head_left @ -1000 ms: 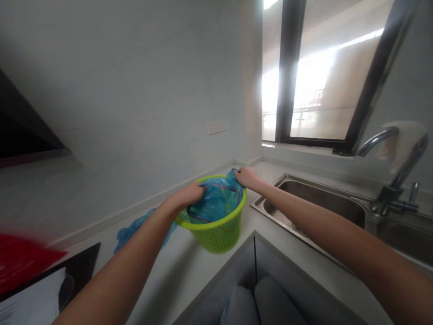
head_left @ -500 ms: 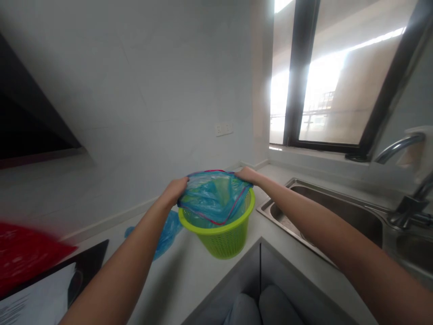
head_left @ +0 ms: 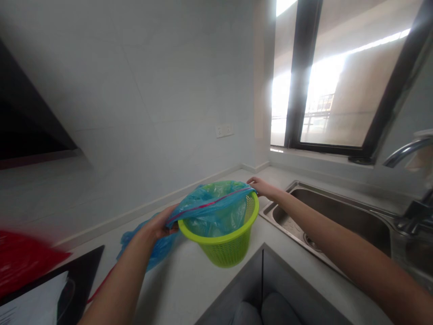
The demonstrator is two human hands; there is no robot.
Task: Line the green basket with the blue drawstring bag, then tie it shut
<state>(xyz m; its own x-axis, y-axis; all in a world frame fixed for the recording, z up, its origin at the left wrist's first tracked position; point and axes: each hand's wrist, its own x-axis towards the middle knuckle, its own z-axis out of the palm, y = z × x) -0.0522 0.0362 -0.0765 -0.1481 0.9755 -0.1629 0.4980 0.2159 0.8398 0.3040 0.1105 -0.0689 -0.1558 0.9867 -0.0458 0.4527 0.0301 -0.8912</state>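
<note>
A lime-green plastic basket (head_left: pixel 226 250) with perforated sides stands upright on the counter. Inside it and over part of its rim lies a blue translucent garbage bag (head_left: pixel 206 205) with a red drawstring edge. My left hand (head_left: pixel 164 224) grips the bag's edge at the left side of the rim, its fingers partly under the plastic. At the right of the rim, my right hand (head_left: pixel 261 187) pinches the bag's other edge. The red-edged front of the bag stretches across the basket's opening between both hands.
Another blue plastic bag (head_left: pixel 157 253) lies behind my left forearm. A red bag (head_left: pixel 25 259), a black cooktop (head_left: pixel 86 266) and a printed sheet (head_left: pixel 37 300) are at the left. The steel sink (head_left: pixel 324 212) and faucet (head_left: pixel 407 151) stand at the right.
Both hands have moved down and apart, drawing the bag's edges outward to the basket's sides. The bag's far side now lies over the back rim, and more of the basket's inside shows.
</note>
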